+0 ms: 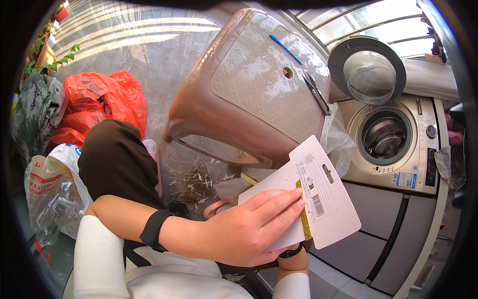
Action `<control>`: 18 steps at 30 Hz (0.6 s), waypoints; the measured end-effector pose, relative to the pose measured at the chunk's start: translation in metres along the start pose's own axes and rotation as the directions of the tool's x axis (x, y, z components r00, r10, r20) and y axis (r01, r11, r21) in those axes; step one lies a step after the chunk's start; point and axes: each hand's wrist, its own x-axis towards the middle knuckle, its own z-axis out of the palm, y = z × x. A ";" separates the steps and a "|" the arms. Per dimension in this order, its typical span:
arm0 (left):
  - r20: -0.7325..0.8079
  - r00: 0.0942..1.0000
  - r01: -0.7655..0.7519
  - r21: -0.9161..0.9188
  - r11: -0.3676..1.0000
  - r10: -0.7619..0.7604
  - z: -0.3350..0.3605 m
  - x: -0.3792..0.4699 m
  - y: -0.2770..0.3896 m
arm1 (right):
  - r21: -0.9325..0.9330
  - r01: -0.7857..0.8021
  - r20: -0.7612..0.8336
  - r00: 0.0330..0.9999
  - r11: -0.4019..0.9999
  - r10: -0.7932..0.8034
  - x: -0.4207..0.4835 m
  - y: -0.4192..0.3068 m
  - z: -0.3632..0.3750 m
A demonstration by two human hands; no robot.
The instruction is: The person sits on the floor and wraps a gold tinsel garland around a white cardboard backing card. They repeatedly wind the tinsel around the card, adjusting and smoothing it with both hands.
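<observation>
My left hand [248,228] lies across a white cardboard backing card [334,209] with a hang hole and printing. Its fingertips press on a gold glittery strip [306,220] that runs across the card. My right hand is hidden behind the card and the left hand; only its wrist with a black band shows, so its grip cannot be seen. Beyond the card stands a brown plastic stool [257,86]. On its top lie a thin blue stick-like tool [285,49] and a pair of dark-handled scissors [316,93], near a round hole.
A heap of string-like scraps [192,181] lies on the floor below the stool. Red plastic bags [108,101] and a white bag with clear plastic bottles [61,202] are at left. A front-loading washing machine [388,138] with its door open stands at right, beside a clear plastic bag [338,138].
</observation>
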 end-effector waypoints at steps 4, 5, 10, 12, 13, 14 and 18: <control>0.011 0.999 0.048 -0.030 0.998 -0.047 0.002 0.000 0.000 | -0.002 0.000 -0.004 1.000 1.000 0.000 0.000 0.000 -0.001; 0.003 0.999 0.045 -0.039 0.998 -0.045 0.002 0.000 0.000 | -0.002 0.000 -0.004 1.000 1.000 0.000 -0.001 0.000 -0.001; -0.011 0.998 0.066 -0.084 0.994 -0.067 0.002 -0.001 0.000 | -0.006 -0.002 -0.006 1.000 1.000 0.001 -0.001 0.000 0.000; -0.007 0.998 0.068 -0.085 0.994 -0.069 0.002 -0.001 0.000 | -0.007 -0.001 -0.007 1.000 1.000 0.001 0.000 0.000 -0.001; -0.002 0.997 0.074 -0.080 0.994 -0.075 0.002 0.000 0.000 | -0.007 -0.001 -0.011 1.000 1.000 0.001 0.000 0.000 0.000; -0.006 0.997 0.070 -0.085 0.994 -0.071 0.002 0.000 0.000 | -0.006 0.000 -0.010 1.000 1.000 0.000 0.000 -0.001 -0.001; -0.029 0.996 0.081 -0.093 0.992 -0.084 0.001 0.001 0.001 | -0.006 0.001 -0.014 1.000 1.000 -0.001 -0.001 0.000 -0.001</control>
